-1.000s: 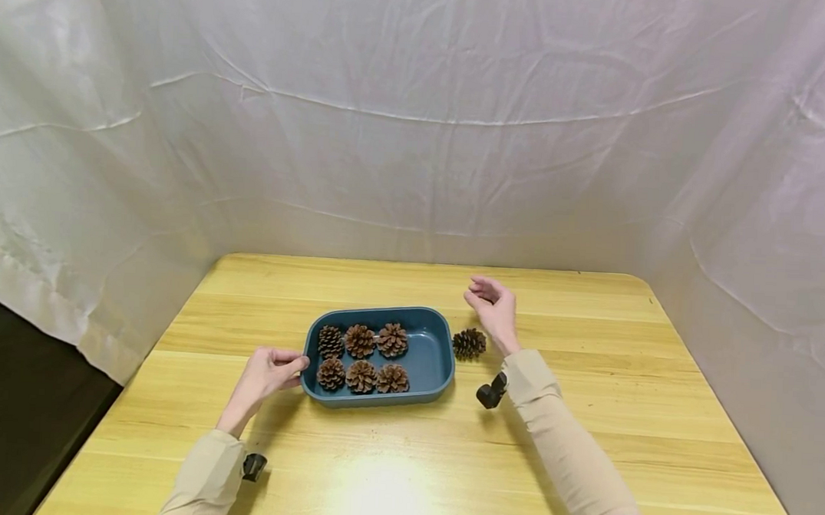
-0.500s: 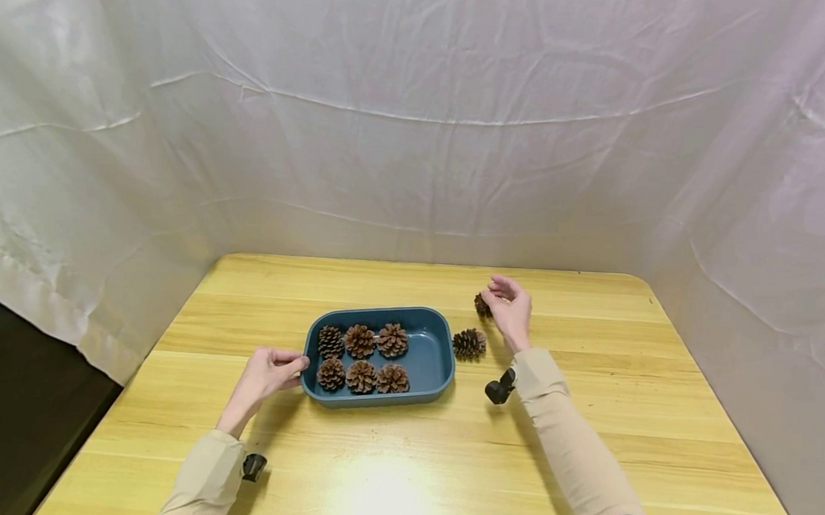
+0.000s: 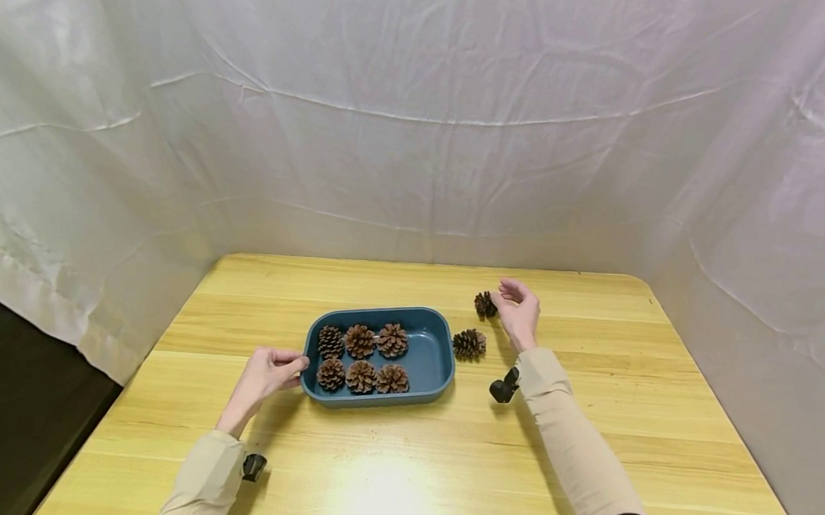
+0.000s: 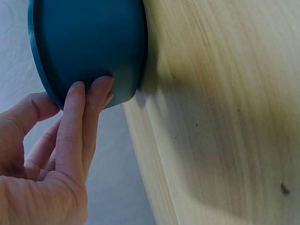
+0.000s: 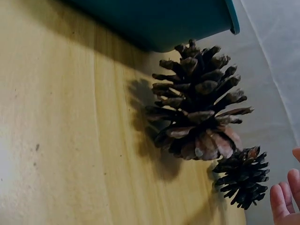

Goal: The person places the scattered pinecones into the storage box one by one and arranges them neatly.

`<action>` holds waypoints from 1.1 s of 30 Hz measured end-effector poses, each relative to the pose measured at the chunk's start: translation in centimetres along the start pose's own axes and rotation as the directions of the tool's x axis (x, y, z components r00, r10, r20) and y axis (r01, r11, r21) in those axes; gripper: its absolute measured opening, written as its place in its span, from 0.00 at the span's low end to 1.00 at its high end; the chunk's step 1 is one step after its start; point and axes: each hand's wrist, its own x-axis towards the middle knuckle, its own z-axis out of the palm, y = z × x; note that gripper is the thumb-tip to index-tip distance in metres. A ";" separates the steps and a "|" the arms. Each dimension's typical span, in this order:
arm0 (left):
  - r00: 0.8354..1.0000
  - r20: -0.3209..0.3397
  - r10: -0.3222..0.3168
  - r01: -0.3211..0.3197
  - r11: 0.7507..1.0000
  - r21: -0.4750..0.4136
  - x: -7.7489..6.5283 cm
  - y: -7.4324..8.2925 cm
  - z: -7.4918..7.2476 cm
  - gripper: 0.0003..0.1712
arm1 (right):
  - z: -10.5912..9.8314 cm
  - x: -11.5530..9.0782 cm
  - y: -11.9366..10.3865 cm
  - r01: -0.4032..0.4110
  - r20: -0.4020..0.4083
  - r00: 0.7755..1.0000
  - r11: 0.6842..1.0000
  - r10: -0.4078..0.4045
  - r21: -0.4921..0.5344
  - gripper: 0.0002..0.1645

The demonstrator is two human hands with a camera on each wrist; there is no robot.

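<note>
My left hand [image 3: 262,378] pinches the left end of a blue rectangular tray [image 3: 379,399]. In the left wrist view its thumb is at the rim and straight fingers [image 4: 70,126] lie against the outer wall. My right hand [image 3: 518,312] is just right of the farther pine cone [image 3: 484,304], fingers apart and holding nothing. The right wrist view shows a gap between those fingertips [image 5: 277,199] and that small pine cone [image 5: 243,177]. A larger pine cone [image 3: 469,344] lies on its side by the tray's right end.
Inside the tray, several brown pine cones [image 3: 361,377] stand in two rows, from the left end to past the middle. A wooden table [image 3: 587,373] carries everything. Pale cloth [image 3: 416,173] hangs behind and at both sides.
My right hand has moved to the right, and the farther pine cone, hidden behind it at first, now shows on the table. The left hand and tray have stayed put.
</note>
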 end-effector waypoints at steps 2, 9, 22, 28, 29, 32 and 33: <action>1.000 0.000 0.005 -0.005 1.000 0.000 0.0 0.0 0.0 0.19 | -0.1 0.0 0.2 -0.007 -0.002 1.000 1.000 0.007 -0.021 0.24; 1.000 0.006 0.004 -0.004 1.000 -0.005 0.1 -0.2 0.0 0.19 | -0.6 0.0 0.5 -0.034 0.019 0.999 0.997 0.035 -0.070 0.23; 1.000 0.003 -0.006 0.006 1.000 -0.012 0.0 -0.1 0.0 0.19 | -1.1 0.4 1.3 -0.033 0.027 0.999 0.985 0.038 -0.169 0.24; 1.000 0.000 -0.001 0.001 1.000 0.003 0.2 -0.2 0.0 0.19 | -1.2 0.4 1.3 -0.069 0.057 0.995 0.981 0.080 -0.182 0.27; 1.000 -0.001 -0.001 0.001 1.000 0.005 0.2 -0.2 0.0 0.19 | -1.2 0.4 1.3 -0.075 0.061 0.994 0.980 0.087 -0.182 0.27; 1.000 0.000 0.000 0.000 1.000 0.009 0.2 -0.2 0.0 0.19 | -1.2 0.4 1.3 -0.084 0.073 0.992 0.976 0.100 -0.199 0.29; 1.000 -0.001 0.000 0.000 1.000 0.008 0.2 -0.2 0.0 0.19 | -1.2 0.5 1.2 -0.087 0.080 0.991 0.975 0.105 -0.203 0.29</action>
